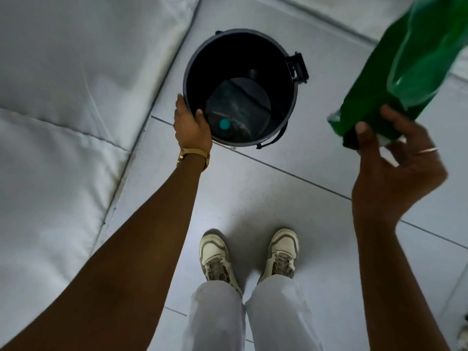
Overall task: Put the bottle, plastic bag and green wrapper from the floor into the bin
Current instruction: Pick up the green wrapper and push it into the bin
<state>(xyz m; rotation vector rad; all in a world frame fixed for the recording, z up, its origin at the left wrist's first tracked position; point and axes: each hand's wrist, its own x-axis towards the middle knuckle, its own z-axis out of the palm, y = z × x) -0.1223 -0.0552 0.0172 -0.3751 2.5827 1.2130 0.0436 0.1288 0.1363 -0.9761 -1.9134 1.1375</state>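
A round dark bin (291, 79) stands open on the tiled floor ahead of my feet. Inside it lies a clear bottle with a teal cap (224, 124), with crumpled clear plastic (238, 107) beside it. My left hand (190, 122) grips the bin's near-left rim, thumb inside. My right hand (395, 158) is raised at the right, pinching the lower end of a large green wrapper (405, 59) that stretches up to the top right corner, off to the right of the bin.
A white quilted mattress (63, 110) fills the left side, its edge close to the bin. Another pale cushion edge (342, 19) runs across the top right. My feet in white sneakers (215, 257) stand on the grey tiles below the bin.
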